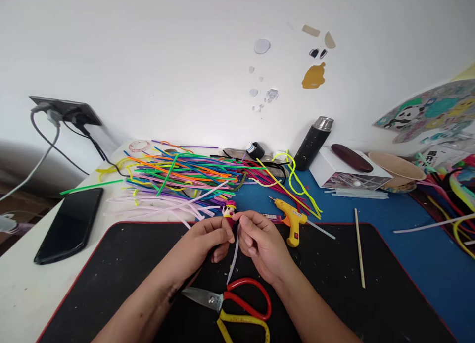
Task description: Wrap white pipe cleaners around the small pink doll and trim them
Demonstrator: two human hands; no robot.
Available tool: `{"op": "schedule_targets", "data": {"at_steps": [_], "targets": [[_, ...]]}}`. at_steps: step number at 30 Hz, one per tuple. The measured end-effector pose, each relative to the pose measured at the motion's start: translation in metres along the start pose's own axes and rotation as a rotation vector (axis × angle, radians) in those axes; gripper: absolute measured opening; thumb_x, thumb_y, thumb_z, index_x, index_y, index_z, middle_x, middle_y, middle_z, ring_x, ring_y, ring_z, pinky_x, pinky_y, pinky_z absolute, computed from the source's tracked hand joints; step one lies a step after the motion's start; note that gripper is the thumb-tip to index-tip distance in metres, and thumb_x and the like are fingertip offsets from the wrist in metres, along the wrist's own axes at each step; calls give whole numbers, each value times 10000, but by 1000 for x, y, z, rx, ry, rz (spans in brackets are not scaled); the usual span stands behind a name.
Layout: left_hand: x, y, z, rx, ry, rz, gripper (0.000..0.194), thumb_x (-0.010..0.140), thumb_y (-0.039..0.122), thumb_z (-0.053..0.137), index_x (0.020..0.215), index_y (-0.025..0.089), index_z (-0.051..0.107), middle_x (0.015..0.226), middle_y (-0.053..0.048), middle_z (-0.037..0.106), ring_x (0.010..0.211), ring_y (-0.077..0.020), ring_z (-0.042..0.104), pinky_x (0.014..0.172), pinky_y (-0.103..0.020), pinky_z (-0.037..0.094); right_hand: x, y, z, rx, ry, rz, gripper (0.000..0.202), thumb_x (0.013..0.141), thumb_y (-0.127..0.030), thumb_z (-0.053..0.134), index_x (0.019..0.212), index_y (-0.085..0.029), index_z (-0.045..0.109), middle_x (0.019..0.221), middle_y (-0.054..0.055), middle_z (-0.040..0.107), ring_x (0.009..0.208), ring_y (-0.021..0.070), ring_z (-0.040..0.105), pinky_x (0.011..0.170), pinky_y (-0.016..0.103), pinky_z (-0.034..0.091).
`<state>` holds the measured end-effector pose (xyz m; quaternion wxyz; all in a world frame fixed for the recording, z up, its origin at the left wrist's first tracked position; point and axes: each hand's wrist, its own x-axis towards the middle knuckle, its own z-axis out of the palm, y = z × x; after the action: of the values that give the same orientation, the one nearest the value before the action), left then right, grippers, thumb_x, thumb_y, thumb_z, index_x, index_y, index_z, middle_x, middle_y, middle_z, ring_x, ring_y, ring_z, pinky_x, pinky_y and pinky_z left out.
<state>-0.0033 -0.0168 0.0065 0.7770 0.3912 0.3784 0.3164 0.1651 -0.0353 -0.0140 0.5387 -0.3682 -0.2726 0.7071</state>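
Note:
Close together over the black mat [141,264], both my hands are closed in pinches. Just above the fingers of my left hand [211,236] shows a small doll [229,211] with a pale face and a red and yellow hat; its lower part is hidden by those fingers. My right hand [261,241] pinches right beside it, and a pale lilac pipe cleaner [233,264] hangs down from its fingertips. A bit of something dark shows between the hands. Below them lie scissors [248,298] with red and yellow handles, blades pointing left.
Many coloured pipe cleaners [181,170] are heaped behind the mat. A yellow glue gun [293,221] lies right of my hands, a wooden stick [359,249] farther right. A phone [70,226] rests at left. A black flask [313,144] and white box [347,172] stand by the wall.

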Motion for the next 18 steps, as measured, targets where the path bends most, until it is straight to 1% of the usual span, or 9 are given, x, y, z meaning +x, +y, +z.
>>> {"op": "schedule_targets", "data": {"at_steps": [14,18], "targets": [[0,3,2,-6,19,3,233,737,332,776,687,179,608,532,64,456,483,-80,359,509,-239,245,0,-1,-1,-25,-15,5,362,822,-500,920,916,-167,815,502,-108,423,407,34,302,442,208,161],[0,1,0,-17,22,7,211,744,328,771,712,170,636,536,63,460,479,-76,354,505,-239,234,0,-1,-1,-20,-13,4,346,828,-485,917,911,-165,815,500,-109,411,408,35,292,441,208,161]]}}
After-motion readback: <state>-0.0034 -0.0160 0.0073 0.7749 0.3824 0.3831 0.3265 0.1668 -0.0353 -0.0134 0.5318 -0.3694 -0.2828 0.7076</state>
